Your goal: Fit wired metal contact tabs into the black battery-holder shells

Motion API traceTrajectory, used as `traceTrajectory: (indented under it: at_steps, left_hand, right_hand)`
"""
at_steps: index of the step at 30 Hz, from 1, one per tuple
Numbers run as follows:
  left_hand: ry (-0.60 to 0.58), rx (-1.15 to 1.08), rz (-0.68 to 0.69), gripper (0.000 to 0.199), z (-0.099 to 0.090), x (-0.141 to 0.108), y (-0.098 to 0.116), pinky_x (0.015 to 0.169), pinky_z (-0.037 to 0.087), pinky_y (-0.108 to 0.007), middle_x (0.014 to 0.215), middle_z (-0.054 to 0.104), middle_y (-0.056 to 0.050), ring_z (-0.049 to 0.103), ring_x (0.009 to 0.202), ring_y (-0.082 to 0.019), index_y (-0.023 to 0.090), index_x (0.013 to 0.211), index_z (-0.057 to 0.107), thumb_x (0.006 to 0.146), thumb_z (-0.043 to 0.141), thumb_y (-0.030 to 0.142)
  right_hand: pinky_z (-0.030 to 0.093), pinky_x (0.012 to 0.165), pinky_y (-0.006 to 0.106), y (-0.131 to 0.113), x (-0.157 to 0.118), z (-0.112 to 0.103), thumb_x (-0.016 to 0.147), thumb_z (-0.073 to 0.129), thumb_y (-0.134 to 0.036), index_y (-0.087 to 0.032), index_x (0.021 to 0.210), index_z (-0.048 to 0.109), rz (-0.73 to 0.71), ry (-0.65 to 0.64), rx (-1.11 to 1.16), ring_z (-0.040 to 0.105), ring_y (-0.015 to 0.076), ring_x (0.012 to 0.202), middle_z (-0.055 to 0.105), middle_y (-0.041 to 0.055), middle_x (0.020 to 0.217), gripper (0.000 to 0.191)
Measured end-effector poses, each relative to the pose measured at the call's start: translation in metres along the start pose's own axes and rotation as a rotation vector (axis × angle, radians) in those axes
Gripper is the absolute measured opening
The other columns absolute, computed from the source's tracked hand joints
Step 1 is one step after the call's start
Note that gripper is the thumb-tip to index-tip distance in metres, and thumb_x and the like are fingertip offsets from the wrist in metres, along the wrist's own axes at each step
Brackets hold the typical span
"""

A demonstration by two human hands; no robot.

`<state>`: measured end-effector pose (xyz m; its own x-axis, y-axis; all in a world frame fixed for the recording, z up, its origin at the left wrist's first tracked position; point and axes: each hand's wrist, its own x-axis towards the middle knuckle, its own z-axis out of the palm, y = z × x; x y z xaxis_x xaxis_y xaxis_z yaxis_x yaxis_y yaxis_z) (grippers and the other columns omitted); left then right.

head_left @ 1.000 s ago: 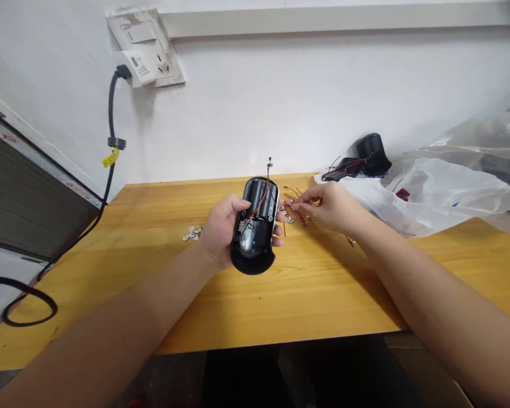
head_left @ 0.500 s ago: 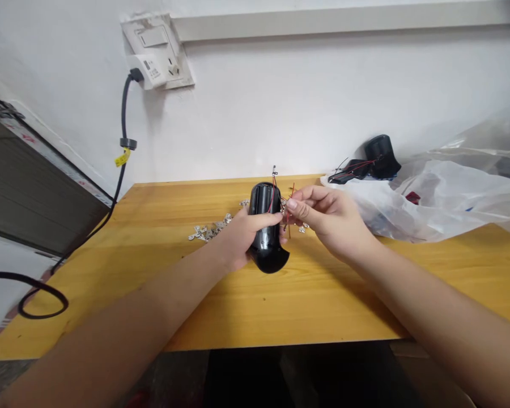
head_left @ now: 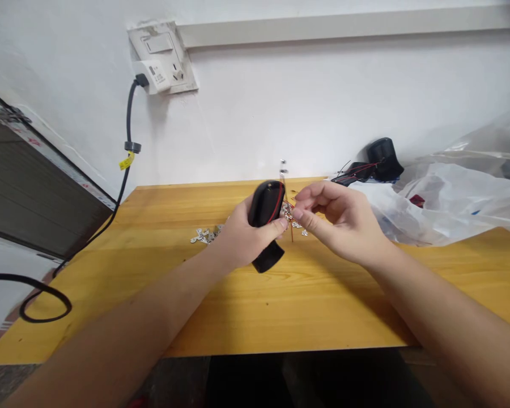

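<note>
My left hand (head_left: 238, 235) is wrapped round a black plastic housing (head_left: 267, 205), thumb across its front, and holds it tilted above the table. A thin red wire runs along the housing, and blurred small metal tips (head_left: 283, 167) stick up past its top. On its right side, more thin red wires (head_left: 292, 228) hang beside my left thumb. My right hand (head_left: 344, 218) is close by, its fingers curled and a gap showing between thumb and forefinger. Its thumb tip is right at the wires. Small silvery metal pieces (head_left: 202, 235) lie on the table behind my hands.
On the wooden table (head_left: 323, 317), a clear plastic bag (head_left: 450, 192) lies at the right, with other black housings (head_left: 382, 158) and wires by it. A wall socket (head_left: 174, 62) holds a white plug adapter with a dark cable (head_left: 130, 113) running down at the left.
My left hand has turned the housing so that it shows more side-on. My right thumb and forefinger, pinched at a red wire before, have come apart. The view has shifted slightly.
</note>
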<state>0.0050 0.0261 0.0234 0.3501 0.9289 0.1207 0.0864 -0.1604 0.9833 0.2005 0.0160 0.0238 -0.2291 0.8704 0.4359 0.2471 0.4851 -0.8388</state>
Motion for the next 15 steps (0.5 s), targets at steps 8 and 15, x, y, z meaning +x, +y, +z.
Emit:
traceTrajectory:
  at_steps: [8, 15]
  left_hand:
    - [-0.066, 0.323, 0.223, 0.021, -0.001, -0.005, -0.001, 0.076, 0.045, -0.030, 0.099, 0.069, -0.005, 0.060, 0.083, -0.017, 0.019, 0.106, 0.063, 0.085, 0.067, 0.021]
    - [0.020, -0.286, 0.040, 0.046, 0.004, 0.000, -0.014, 0.088, 0.053, -0.034, 0.106, 0.070, -0.010, 0.065, 0.096, -0.021, 0.016, 0.112, 0.066, 0.095, 0.056, 0.058]
  right_hand:
    - [0.050, 0.067, 0.033, -0.002, -0.001, -0.016, 0.087, 0.072, -0.027, -0.024, 0.084, 0.079, 0.059, -0.315, -0.282, 0.066, 0.0225, 0.074, 0.074, 0.0034, 0.081, 0.008]
    - [0.032, 0.051, 0.027, -0.015, -0.003, 0.003, 0.082, 0.070, -0.026, -0.018, 0.060, 0.065, 0.305, -0.182, 0.135, 0.043, 0.0108, 0.052, 0.055, -0.0008, 0.056, 0.024]
